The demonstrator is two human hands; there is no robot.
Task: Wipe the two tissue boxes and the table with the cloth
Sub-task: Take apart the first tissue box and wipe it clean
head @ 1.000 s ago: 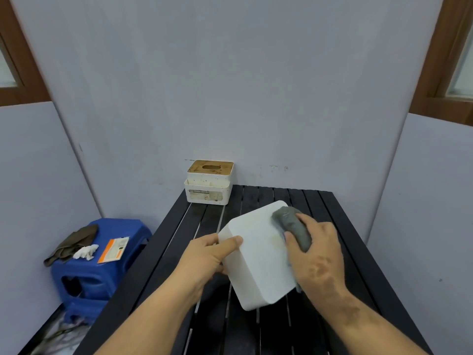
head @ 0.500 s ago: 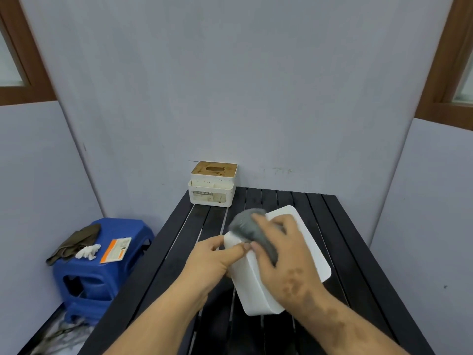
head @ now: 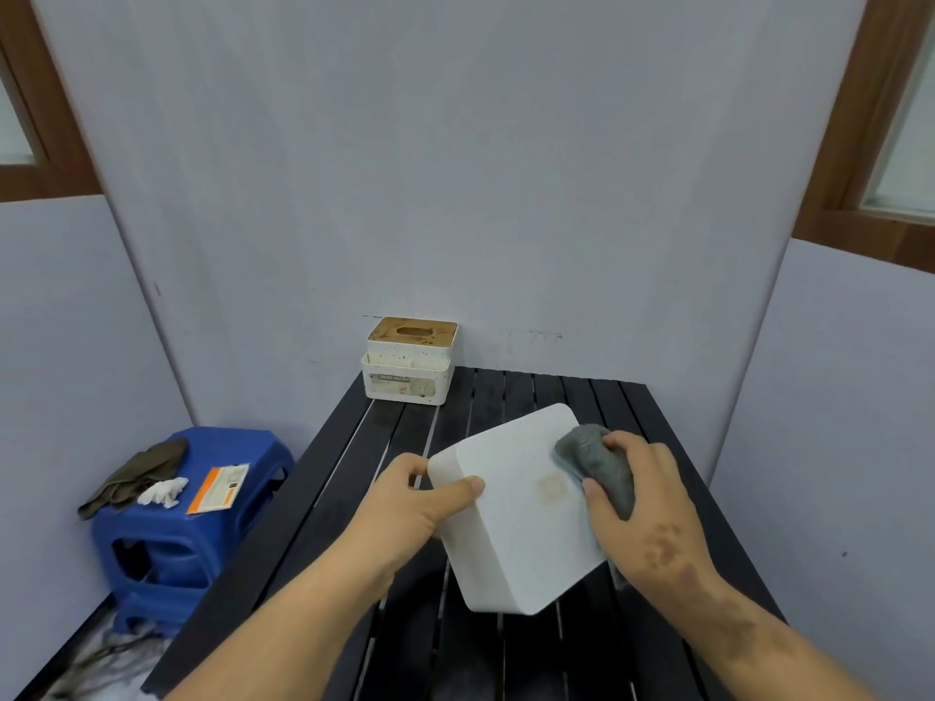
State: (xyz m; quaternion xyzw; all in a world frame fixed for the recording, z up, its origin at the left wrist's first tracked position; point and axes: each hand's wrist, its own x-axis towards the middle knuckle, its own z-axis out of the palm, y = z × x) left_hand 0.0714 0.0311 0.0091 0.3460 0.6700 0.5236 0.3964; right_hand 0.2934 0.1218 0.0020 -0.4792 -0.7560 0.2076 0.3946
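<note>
A plain white tissue box [head: 511,518] is held tilted above the black slatted table [head: 652,432], its flat base facing me with a faint brown stain on it. My left hand [head: 415,503] grips its left edge, thumb on the base. My right hand [head: 642,503] holds a bunched grey cloth [head: 597,457] pressed against the box's right edge. A second tissue box [head: 410,364], white with a brown stained lid, stands at the table's far left corner against the wall.
A blue plastic stool [head: 187,513] stands left of the table, carrying a brown rag [head: 131,475], a crumpled white tissue and an orange packet [head: 217,488]. Grey walls close in behind and on both sides of the table.
The cloth swept from the box's right side over to its left corner and has come back to the right edge. The box tilted slightly in my left hand's grip.
</note>
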